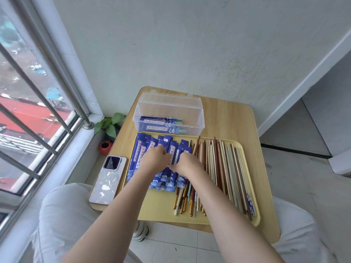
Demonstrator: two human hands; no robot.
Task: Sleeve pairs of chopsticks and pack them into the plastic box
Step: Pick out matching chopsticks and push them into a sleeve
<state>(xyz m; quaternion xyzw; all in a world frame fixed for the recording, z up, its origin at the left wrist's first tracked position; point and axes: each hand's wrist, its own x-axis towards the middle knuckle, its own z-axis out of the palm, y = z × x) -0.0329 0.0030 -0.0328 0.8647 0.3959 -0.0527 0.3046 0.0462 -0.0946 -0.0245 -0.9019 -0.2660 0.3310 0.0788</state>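
Note:
A pile of blue paper sleeves (150, 149) covers the left half of the yellow tray (163, 209). Loose chopsticks (220, 168) in cream, brown, green and gold lie along the tray's right half. Behind the tray stands the clear plastic box (197, 118), lid up, with a few sleeved pairs (161, 121) inside. Both hands are down on the sleeve pile, side by side. My left hand (154, 159) has its fingers curled onto the sleeves. My right hand (187, 162) is curled beside it, near the chopsticks' edge. Whether either pinches a sleeve is hidden under the knuckles.
A phone (108, 179) in a pale case lies on the small wooden table (228, 118) left of the tray. A potted plant (109, 128) stands on the floor by the window. The wall is close behind the table. My knees flank the table.

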